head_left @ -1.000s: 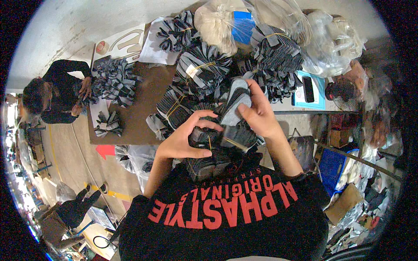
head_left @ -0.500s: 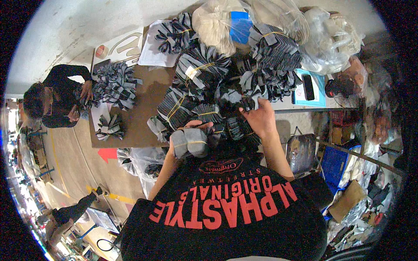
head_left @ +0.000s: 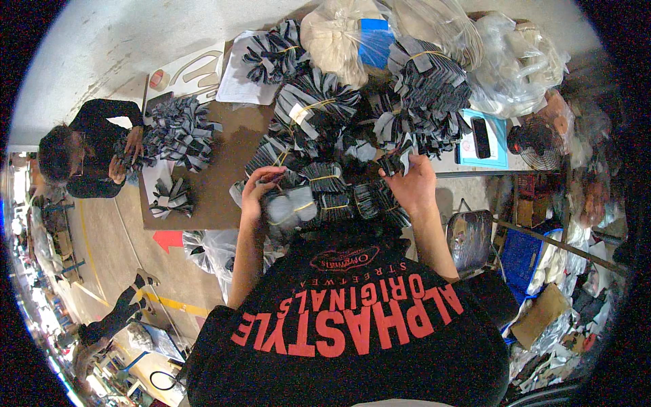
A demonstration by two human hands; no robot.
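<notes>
My right hand (head_left: 415,186) is closed on a small bundle of dark grey and black fabric pieces (head_left: 393,163), with the thumb on its left side. My left hand (head_left: 256,190) is curled with thumb and fingertips apart, beside a banded fabric bundle (head_left: 271,150); nothing shows in its grip. Just below its fingertips lies a light grey rolled bundle with a yellow band (head_left: 293,205), its left part blurred. Between my hands are more banded stacks of dark fabric strips (head_left: 324,176). A thick banded stack (head_left: 430,74) lies beyond my right hand.
Clear bags of cream material (head_left: 339,41) line the back. A phone (head_left: 480,138) lies on a light blue folder, near a small fan (head_left: 536,142). At left, a co-worker (head_left: 102,149) handles strips at the brown table (head_left: 230,146). A folded chair (head_left: 469,234) stands at right.
My left hand has come off the light grey bundle and moved left and up; that bundle now sits lower on the pile. My right hand has shifted slightly right with its fabric bundle.
</notes>
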